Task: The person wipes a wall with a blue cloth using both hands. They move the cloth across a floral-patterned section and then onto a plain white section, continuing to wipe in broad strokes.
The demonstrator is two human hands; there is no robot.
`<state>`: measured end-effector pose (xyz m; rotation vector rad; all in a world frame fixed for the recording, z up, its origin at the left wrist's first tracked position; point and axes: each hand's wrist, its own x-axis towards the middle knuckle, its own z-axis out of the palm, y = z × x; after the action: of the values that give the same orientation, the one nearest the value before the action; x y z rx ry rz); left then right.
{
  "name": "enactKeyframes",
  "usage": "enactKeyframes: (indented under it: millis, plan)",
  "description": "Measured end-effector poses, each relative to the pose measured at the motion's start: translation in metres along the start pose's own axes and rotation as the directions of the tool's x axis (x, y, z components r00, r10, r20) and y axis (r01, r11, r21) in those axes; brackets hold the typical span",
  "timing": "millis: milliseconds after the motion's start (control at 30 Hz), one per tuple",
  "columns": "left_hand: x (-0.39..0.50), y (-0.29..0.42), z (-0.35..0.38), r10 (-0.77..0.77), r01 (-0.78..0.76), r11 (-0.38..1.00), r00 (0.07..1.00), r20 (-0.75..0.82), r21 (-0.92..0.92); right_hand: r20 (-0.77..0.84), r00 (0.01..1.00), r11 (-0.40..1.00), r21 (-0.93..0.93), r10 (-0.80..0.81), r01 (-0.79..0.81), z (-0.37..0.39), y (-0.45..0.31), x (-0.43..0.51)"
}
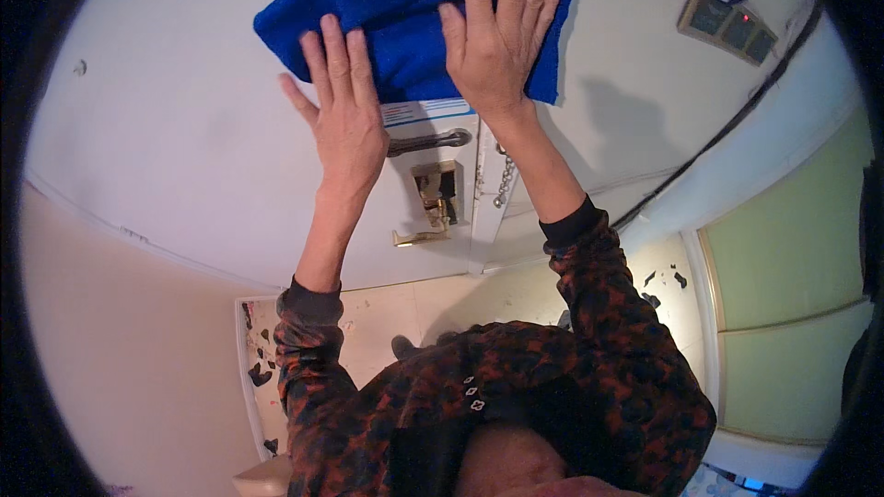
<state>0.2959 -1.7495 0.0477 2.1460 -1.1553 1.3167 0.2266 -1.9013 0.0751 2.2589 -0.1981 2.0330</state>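
Note:
A blue cloth (407, 21) lies spread over the upper part of a white door (193, 145), its top edge partly cut off by the picture's border. My left hand (345, 100) rests flat with fingers apart on the cloth's lower left part, its thumb beyond the cloth's edge. On the cloth's right side, my right hand (501, 45) lies palm down with fingers spread. Neither hand's fingers are curled around the fabric. Below the cloth, part of a printed sheet (431, 109) shows. Under it are a dark door handle (429, 143) and a brass-coloured lock fitting (436, 186).
A door chain (506, 179) hangs by the door's right edge. Wall switches (728, 24) and a dark cable (732, 121) are on the right wall. Green panels (794, 255) stand farther right. Dark scraps (259, 374) lie on the pale floor (387, 310).

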Motion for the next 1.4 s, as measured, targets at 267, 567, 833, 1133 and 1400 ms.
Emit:
enactKeyframes:
  millis: [267,567,833,1133,1400]
  plan:
    - [0.03,-0.003,0.008,-0.12,0.003,0.918,0.955,-0.271,-0.396,0.081,0.997,1.0,-0.002,0.006,-0.005,0.028,-0.027,-0.004]
    - [-0.02,-0.047,0.036,-0.095,0.078,0.988,0.988,-0.123,-0.134,0.126,0.991,0.998,-0.008,0.055,-0.054,0.033,-0.036,-0.052]
    - [-0.048,-0.133,0.021,-0.101,0.083,0.988,0.985,-0.139,-0.13,0.117,0.993,0.997,0.072,0.006,-0.015,0.066,-0.093,-0.041]
    - [0.016,-0.147,-0.019,-0.025,0.007,0.995,0.981,-0.191,-0.096,-0.061,0.998,0.999,-0.042,-0.019,0.017,0.071,-0.096,0.016]
    - [-0.015,-0.14,-0.004,-0.016,0.0,0.988,0.995,-0.102,-0.156,-0.09,0.991,0.987,-0.119,0.099,-0.11,0.081,-0.1,-0.036]
